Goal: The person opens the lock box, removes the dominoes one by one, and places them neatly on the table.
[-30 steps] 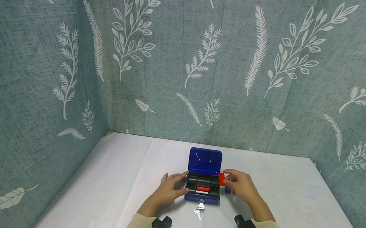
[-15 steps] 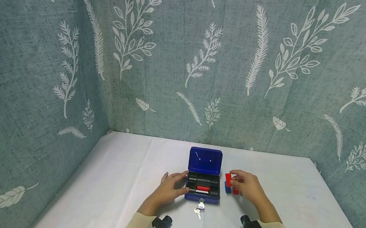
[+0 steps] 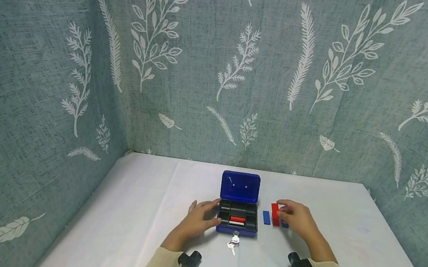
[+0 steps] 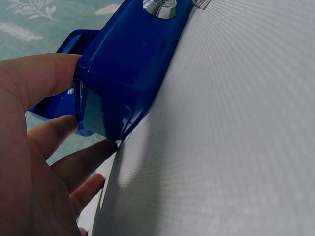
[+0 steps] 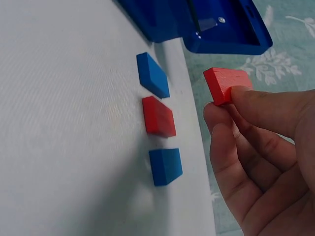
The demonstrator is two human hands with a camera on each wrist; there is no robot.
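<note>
A small dark-blue cash box (image 3: pixel 236 231) stands on the table with its lid (image 3: pixel 240 187) raised. Its black tray (image 3: pixel 238 210) holds a red block (image 3: pixel 237 219) and a white block (image 3: pixel 236 223) in a front compartment. My left hand (image 3: pixel 197 220) rests against the box's left side, thumb tip at the top edge in the left wrist view and fingertips along the side wall. My right hand (image 3: pixel 299 220) pinches another red block (image 5: pixel 227 82) between thumb and fingers, above the table. Below it lie a blue block (image 5: pixel 153 76), a red block (image 5: pixel 160 118) and a second blue block (image 5: pixel 166 166) in a row.
Keys (image 3: pixel 233 243) hang from the lock at the front of the box. A white cloth covers the table (image 3: pixel 141 213), and green leaf-patterned fabric (image 3: pixel 198 61) rises behind it and at the sides.
My right hand has carried the pinched red block to the right, away from the box and past the left blue block, to above the row's red block. My left hand stays at the box.
</note>
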